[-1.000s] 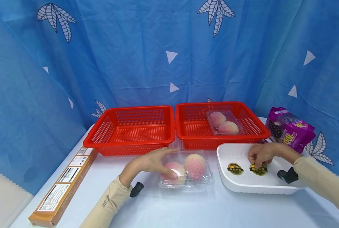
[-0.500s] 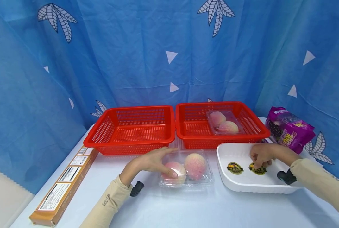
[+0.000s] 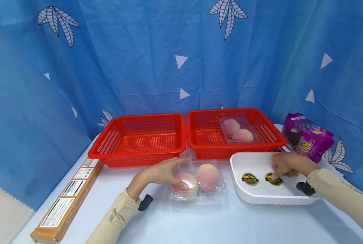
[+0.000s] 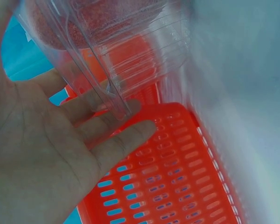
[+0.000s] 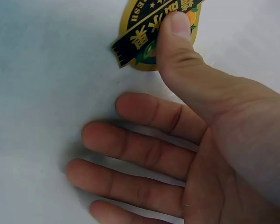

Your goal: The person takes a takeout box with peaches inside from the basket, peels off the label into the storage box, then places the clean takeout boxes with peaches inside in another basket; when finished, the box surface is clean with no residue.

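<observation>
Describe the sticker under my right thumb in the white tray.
The sticker is a round gold label crossed by a black banner with yellow characters and a small fruit picture. It looks glossy and lies flat on the floor of the white tray, to the right of a matching second sticker. The right hand presses its thumb on the sticker's edge, with the other fingers held straight over the bare tray floor beside it.

head cam high front, wrist cams close-up
</observation>
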`<act>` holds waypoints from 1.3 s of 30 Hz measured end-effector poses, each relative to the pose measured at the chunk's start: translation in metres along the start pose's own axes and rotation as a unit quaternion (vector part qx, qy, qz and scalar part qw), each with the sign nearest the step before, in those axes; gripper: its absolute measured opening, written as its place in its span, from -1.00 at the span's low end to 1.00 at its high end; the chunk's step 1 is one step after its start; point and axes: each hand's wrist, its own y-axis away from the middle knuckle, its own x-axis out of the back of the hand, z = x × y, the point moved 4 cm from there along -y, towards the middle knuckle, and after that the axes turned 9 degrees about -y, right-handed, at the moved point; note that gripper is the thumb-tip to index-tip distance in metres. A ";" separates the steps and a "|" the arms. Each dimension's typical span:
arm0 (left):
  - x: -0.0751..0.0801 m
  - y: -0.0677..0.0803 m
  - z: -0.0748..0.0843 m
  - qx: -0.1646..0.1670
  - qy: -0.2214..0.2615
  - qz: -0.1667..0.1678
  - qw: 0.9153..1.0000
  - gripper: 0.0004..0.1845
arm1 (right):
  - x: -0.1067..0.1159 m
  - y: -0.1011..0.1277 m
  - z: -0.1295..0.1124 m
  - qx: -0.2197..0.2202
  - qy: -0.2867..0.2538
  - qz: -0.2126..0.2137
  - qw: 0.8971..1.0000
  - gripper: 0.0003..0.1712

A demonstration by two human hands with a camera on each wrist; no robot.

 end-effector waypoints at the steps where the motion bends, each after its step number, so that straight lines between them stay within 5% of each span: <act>1: 0.000 0.000 0.000 0.000 0.000 0.000 1.000 0.01 | 0.000 0.000 0.000 -0.001 -0.003 0.000 1.000 -0.48; 20: 0.001 0.001 0.000 -0.006 0.003 0.000 1.000 0.01 | -0.001 -0.002 0.000 0.000 -0.036 -0.020 0.999 -0.57; 39: 0.001 0.001 0.000 -0.010 0.006 0.001 1.000 0.00 | -0.002 -0.007 0.003 0.025 -0.011 -0.015 1.000 -0.47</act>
